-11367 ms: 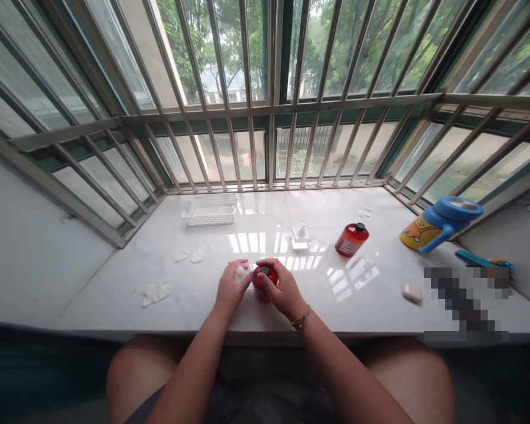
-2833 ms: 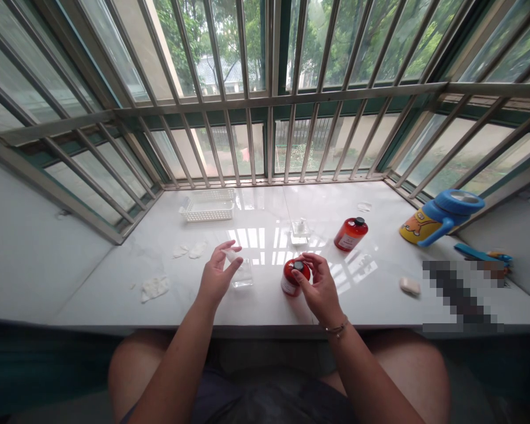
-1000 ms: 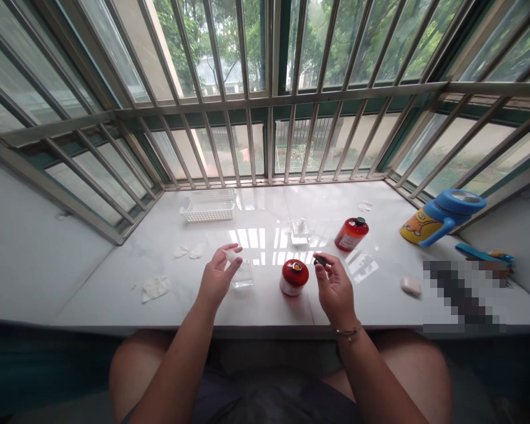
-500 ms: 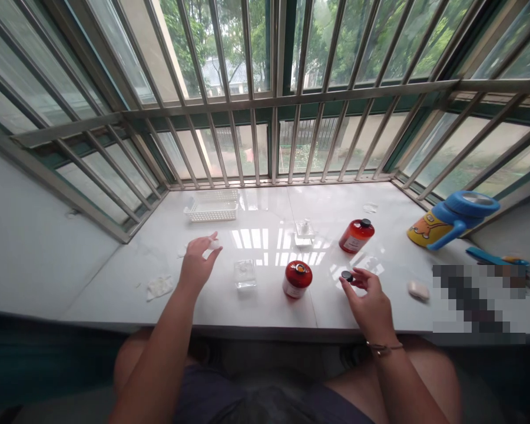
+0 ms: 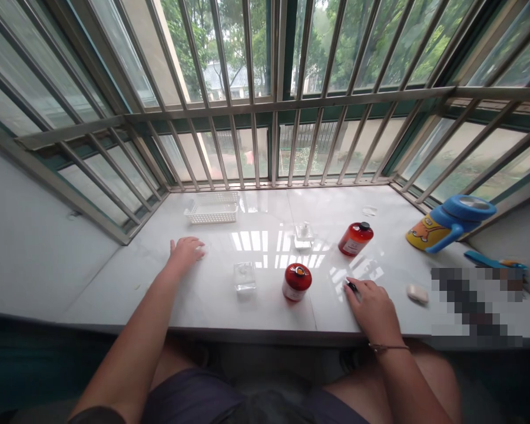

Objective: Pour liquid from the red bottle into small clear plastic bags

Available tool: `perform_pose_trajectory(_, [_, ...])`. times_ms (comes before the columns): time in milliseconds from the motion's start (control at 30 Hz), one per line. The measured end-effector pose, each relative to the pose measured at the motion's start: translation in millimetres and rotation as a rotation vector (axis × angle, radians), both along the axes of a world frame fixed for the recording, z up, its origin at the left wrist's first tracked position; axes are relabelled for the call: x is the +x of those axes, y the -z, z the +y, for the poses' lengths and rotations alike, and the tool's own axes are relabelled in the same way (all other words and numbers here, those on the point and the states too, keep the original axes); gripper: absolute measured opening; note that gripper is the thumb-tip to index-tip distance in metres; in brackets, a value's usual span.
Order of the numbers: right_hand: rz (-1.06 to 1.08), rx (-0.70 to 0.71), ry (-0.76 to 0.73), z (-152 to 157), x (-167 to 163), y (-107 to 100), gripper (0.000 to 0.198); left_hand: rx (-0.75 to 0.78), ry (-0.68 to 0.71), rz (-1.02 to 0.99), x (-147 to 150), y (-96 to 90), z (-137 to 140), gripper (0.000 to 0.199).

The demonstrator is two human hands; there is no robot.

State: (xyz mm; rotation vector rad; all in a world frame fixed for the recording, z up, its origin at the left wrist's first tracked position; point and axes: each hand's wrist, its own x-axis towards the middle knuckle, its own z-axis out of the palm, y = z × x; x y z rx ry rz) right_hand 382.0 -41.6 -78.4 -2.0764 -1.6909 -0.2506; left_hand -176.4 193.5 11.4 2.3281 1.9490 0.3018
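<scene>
My left hand (image 5: 186, 254) is palm down over the left part of the white counter, its fingers stretched out and slightly blurred. Whatever lies beneath that palm is hidden. Low over the counter, or resting on it, my right hand (image 5: 374, 305) pinches a small black bottle cap (image 5: 351, 287). Between the hands stand an uncapped red bottle (image 5: 297, 284) and, to its left, a clear square glass container (image 5: 245, 278). Farther back is a second red bottle (image 5: 355, 240) with its black cap on. A similar clear container (image 5: 304, 237) stands left of that bottle.
A white perforated basket (image 5: 212, 215) sits near the barred window. Toward the right are a pale rounded case (image 5: 417, 294), a blue and yellow insulated cup (image 5: 446, 227) and a blue strap-like item (image 5: 486, 258). A clear scrap (image 5: 370, 211) lies at the back.
My left hand has moved left and turned palm down, its fingers extending from a near pinch. My right hand has lowered toward the counter with the cap.
</scene>
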Motion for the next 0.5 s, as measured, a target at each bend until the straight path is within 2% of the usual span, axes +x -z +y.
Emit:
perform_pose_trajectory(133, [-0.047,-0.006,0.049,2.9,-4.8,-6.2,0.039,-0.019,0.000,-0.006,-4.6,3.6,-0.2,0.039])
perform_pose_trajectory(267, [0.004,0.139,0.029,6.1,-16.9,-16.4,0.041,0.042,0.011,-0.048,3.2,3.6,-12.2,0.047])
perform_pose_trajectory(367, [0.080,0.264,-0.074,6.5,-33.5,-28.0,0.035,0.110,0.163,-0.224,25.1,2.4,-38.9,0.052])
perform_pose_trajectory(500, [0.186,0.394,-0.205,-1.2,-65.0,-49.8,0.026,-0.011,0.285,-0.396,68.4,5.4,-86.0,0.074])
